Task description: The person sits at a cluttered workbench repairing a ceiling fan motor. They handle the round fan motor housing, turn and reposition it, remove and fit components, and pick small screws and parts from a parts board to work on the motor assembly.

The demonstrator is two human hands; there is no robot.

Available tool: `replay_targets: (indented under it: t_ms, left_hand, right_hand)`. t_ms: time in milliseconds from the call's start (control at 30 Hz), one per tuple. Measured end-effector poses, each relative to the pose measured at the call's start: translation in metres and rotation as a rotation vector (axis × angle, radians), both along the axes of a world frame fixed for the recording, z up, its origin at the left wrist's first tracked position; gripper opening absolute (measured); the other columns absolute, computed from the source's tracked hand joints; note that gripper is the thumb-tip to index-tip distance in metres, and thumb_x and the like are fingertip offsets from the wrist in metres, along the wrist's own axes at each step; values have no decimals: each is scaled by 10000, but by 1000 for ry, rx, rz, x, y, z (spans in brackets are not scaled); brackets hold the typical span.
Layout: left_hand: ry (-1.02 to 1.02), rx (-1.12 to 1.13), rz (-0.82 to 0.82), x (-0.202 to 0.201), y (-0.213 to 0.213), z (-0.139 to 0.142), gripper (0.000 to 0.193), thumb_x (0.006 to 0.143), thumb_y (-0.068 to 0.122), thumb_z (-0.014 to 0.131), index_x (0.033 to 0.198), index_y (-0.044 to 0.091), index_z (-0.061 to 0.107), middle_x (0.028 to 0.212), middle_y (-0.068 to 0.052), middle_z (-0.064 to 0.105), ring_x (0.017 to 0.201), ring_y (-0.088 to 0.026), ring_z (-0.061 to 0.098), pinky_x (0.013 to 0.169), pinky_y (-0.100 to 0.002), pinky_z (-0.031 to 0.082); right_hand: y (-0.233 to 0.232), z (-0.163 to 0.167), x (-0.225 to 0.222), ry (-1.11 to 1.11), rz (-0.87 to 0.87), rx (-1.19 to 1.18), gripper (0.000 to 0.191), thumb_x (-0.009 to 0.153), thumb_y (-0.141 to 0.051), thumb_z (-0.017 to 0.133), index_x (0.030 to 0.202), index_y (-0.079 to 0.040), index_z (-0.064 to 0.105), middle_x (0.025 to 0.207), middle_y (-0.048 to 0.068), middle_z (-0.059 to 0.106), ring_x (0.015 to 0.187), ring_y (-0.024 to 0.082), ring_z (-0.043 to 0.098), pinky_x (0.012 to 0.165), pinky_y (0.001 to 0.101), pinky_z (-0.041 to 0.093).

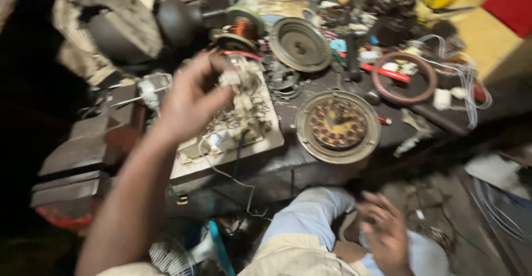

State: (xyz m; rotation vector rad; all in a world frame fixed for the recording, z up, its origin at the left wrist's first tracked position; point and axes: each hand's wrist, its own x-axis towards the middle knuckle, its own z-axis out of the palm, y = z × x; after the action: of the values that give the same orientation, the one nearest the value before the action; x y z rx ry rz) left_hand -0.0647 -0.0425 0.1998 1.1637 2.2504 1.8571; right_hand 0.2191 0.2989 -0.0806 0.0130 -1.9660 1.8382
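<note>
Head view: left hand (191,96) fingers pinch small white part (230,78) — right hand (386,233) loosely open.

Left arm stretched forward and up, forearm bare, wrist bent. My left hand (191,96) raised, back toward camera, fingers curled, fingertips pinched together, blurred. Right hand (385,231) low by my knee, palm down, fingers spread and loosely bent, gripping nothing I can make out. Hands well apart.
</note>
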Motion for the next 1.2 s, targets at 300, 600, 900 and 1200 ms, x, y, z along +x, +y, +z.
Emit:
replay_targets:
  t_ms: [300, 600, 900, 1200]
  left_hand:
    - [-773, 344, -500, 166, 126, -169, 278, 917, -8, 592, 1192, 38, 603, 1109, -14, 658, 1016, -90, 616, 908, -276, 514]
    - [-726, 223, -582, 188, 132, -194, 264, 1025, 66, 539, 1267, -12, 611, 1179, -68, 638, 1104, -117, 604, 965, -287, 502]
    - [-10, 56, -88, 210, 119, -163, 500, 1009, 179, 605, 1445, -32, 480, 1423, -227, 536, 1326, -366, 558, 1131, -426, 426]
    - [266, -18, -184, 208, 153, -175, 676, 1083, 317, 539, 1592, -77, 332, 1668, -313, 339, 1559, -490, 344, 1263, -550, 283]
  right_hand:
    - [-70, 83, -25, 456, -15, 521, 634, 1055, -275, 626, 1598, -116, 340, 1647, 269, 357, 1482, 457, 456, 1218, 521, 387]
    - [-55, 83, -3, 337, -142, 699, 586, 807, 2, 680, 1378, -89, 589, 1449, 206, 570, 1355, 414, 548, 1138, 491, 447]
    - [-47, 71, -5, 132, -265, 493, 463, 803, 127, 563, 1226, -32, 660, 1283, 144, 670, 1157, 274, 664, 1008, 356, 515]
    - [-28, 40, -11, -106, -318, 15, 210, 1012, -3, 592, 1220, -3, 617, 1009, 57, 656, 864, 88, 591, 752, 253, 511]
